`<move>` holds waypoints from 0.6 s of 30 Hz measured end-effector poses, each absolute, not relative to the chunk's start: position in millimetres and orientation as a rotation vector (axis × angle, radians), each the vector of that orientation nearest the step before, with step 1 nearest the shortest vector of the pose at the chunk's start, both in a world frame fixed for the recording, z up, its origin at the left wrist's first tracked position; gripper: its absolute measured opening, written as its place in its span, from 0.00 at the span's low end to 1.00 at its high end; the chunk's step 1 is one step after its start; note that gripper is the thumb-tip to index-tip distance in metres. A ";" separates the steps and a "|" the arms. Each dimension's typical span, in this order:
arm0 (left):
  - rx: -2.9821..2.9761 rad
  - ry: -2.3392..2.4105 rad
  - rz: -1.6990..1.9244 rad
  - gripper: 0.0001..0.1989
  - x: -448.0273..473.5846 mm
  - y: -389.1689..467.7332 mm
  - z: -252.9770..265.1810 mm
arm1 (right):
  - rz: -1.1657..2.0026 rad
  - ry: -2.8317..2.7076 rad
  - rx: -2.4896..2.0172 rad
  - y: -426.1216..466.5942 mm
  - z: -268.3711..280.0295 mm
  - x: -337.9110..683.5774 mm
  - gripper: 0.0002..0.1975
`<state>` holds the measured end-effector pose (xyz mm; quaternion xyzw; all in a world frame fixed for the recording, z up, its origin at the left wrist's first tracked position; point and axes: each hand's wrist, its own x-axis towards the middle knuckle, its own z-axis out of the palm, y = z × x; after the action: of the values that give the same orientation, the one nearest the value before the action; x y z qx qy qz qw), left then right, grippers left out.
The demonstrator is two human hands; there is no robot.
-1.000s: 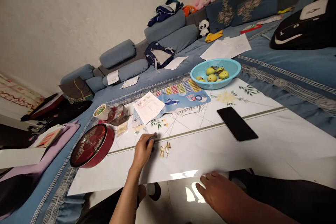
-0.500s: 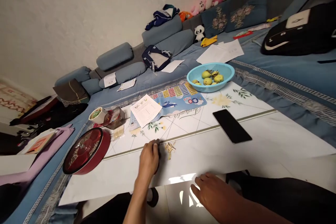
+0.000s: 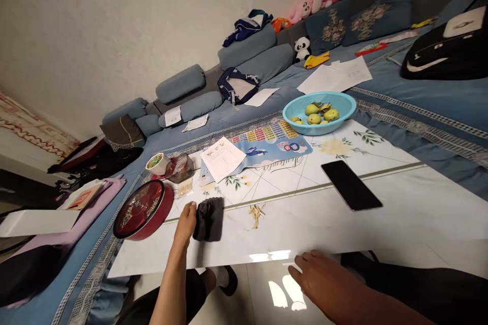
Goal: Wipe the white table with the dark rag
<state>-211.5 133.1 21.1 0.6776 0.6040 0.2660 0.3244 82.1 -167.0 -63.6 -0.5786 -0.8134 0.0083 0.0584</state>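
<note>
My left hand (image 3: pixel 186 222) is at the near left part of the table, fingers closed at the left edge of a dark grey cloth (image 3: pixel 209 219). The cloth looks folded and bunched; part of my grip on it is hidden. To its right, a small heap of pale peelings or scraps (image 3: pixel 256 215) lies on the white table (image 3: pixel 290 223). My right hand (image 3: pixel 318 275) hangs at the table's near edge, thumb apart from the loosely bent fingers, with nothing visible in it.
A black phone (image 3: pixel 351 185) lies on the right. Farther back stands a blue basket (image 3: pixel 319 129) of yellow-green fruit. A sheet of paper (image 3: pixel 223 159) overlaps a printed mat (image 3: pixel 263 150). Left are a round red box (image 3: pixel 143 210), a clear container (image 3: pixel 179 168) and a cup (image 3: pixel 156 163).
My left hand has moved left, away from the scraps, and the dark cloth now shows beside it. My right hand stays at the table edge. The view has shifted slightly.
</note>
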 end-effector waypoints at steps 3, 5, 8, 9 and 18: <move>2.077 1.626 0.706 0.33 -222.4 128.8 -9.5 | 0.039 -2.502 -1.734 -168.5 -67.7 82.0 0.09; 2.260 1.631 0.565 0.32 -211.0 122.7 -28.5 | 0.046 -2.523 -1.741 -169.1 -69.5 81.7 0.09; 2.457 1.758 0.492 0.28 -179.6 112.2 -44.8 | 0.039 -2.522 -1.748 -169.0 -71.8 81.8 0.10; 2.515 1.743 0.500 0.25 -171.9 107.3 -47.0 | 0.031 -2.521 -1.740 -169.0 -73.4 82.0 0.10; 2.452 2.116 0.436 0.25 -274.1 91.7 -53.0 | -0.177 -2.410 -1.628 -172.1 -84.6 86.8 0.16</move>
<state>-274.1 91.7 -53.0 0.7488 0.6462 0.1331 -0.0633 86.8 -172.1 -84.6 -0.5551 -0.8218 -0.0603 0.1136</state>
